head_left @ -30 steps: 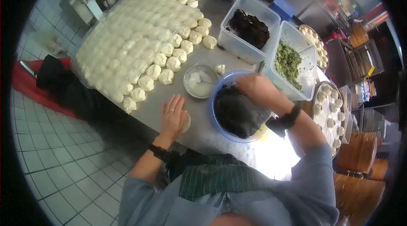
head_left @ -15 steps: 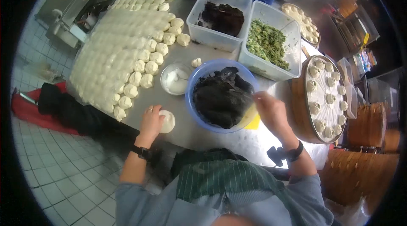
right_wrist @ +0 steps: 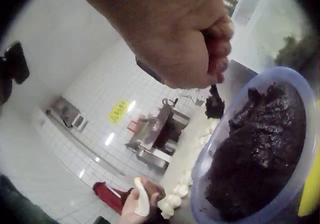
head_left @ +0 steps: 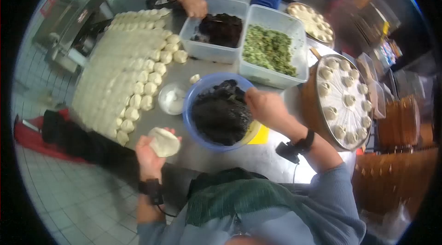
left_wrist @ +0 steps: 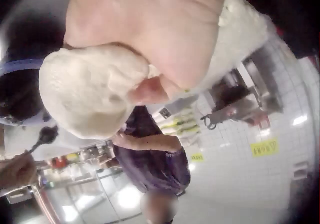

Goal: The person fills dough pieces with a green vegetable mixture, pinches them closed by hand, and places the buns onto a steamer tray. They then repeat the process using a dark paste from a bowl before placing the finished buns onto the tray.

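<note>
My left hand [head_left: 151, 158] holds a round, flat dough wrapper [head_left: 165, 142], palm up, at the near edge of the table. Seen in the left wrist view, the wrapper [left_wrist: 90, 91] is pale, with a slightly lumpy surface, and rests along the fingers. Over the right side of a blue bowl [head_left: 188, 121], my right hand [head_left: 271, 108] grips a thin-handled spoon [left_wrist: 46, 135]. Its rounded end is coated in dark paste, as the right wrist view shows below the fist. A mass of dark paste [head_left: 221, 118] fills the bowl.
Rows of dough pieces [head_left: 149, 89], partly under plastic, cover the left side. Beyond the bowl stand tubs of dark filling [head_left: 221, 31] and green filling [head_left: 271, 51]. A steamer [head_left: 340, 107] with shaped buns is at right. Another person's hand [head_left: 194, 5] reaches to the dark tub.
My left hand has lifted the wrapper off the table and turned palm up. My right hand has moved over the bowl's right side. Another person's hand has come to the dark tub.
</note>
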Demonstrator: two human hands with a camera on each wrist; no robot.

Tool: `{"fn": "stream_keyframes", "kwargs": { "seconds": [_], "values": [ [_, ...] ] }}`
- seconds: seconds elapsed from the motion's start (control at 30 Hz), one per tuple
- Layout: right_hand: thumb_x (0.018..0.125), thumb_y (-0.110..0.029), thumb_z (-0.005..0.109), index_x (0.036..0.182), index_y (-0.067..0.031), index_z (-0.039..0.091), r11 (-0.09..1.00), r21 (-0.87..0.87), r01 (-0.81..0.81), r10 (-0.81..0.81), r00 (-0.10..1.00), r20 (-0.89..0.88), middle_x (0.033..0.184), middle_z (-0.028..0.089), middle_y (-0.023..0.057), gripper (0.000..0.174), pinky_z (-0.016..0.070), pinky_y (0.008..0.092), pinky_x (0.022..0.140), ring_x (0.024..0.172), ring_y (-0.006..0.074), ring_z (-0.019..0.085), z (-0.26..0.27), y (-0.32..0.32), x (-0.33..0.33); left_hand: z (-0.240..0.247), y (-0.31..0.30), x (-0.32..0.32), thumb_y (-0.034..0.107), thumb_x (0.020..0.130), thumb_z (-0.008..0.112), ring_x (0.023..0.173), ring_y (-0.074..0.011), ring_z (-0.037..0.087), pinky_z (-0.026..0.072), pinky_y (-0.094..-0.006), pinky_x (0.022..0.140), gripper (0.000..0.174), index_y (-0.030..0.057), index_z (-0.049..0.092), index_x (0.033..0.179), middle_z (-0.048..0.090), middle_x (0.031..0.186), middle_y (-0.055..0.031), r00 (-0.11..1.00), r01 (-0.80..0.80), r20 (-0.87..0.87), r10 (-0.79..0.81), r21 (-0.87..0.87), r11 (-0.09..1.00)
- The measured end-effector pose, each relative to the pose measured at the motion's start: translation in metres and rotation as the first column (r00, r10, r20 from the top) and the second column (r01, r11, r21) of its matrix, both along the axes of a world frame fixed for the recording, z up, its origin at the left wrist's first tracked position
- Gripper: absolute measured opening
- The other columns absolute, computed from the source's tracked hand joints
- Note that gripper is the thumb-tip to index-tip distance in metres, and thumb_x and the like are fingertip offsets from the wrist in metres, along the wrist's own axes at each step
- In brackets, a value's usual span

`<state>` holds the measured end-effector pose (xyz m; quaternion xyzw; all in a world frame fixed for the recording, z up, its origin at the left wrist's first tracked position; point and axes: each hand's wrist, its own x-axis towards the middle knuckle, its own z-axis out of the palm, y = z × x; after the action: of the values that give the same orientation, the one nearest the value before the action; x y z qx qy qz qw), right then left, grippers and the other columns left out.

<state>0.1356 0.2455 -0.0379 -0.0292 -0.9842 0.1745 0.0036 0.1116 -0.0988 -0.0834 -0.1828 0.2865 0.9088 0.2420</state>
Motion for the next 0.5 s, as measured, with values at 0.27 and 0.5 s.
{"fn": "stream_keyframes", "kwargs": {
  "seconds": [0.27,0.5],
  "values": [
    [0.082,-0.013,0.052,0.084,-0.0073,0.052,0.877,0.374,-0.301,0.378,0.914,-0.151,0.070,0.061,0.0105,0.006,0.0510,0.0392,0.062,0.072,0.0280,0.064,-0.014,-0.001,-0.037,-0.028,0.048,0.035,0.014,0.089,0.059,0.116,-0.0326,0.054,0.0438,-0.0465,0.100,0.037,-0.0022,0.050,0.122,0.056,0.123,-0.0200,0.986,0.166,-0.004,-0.166,0.043,0.985],
    [0.081,-0.014,0.053,0.078,-0.0069,0.056,0.833,0.289,-0.472,0.438,0.881,0.178,0.067,0.062,0.0123,0.008,0.0511,0.0418,0.061,0.067,0.0311,0.064,-0.008,-0.001,-0.051,-0.058,0.061,0.041,0.019,0.094,0.055,0.114,-0.0303,0.055,0.0453,-0.0442,0.099,0.037,-0.0018,0.048,0.124,0.058,0.119,-0.0179,0.994,0.082,-0.074,-0.086,-0.050,0.995]
  ]
}}
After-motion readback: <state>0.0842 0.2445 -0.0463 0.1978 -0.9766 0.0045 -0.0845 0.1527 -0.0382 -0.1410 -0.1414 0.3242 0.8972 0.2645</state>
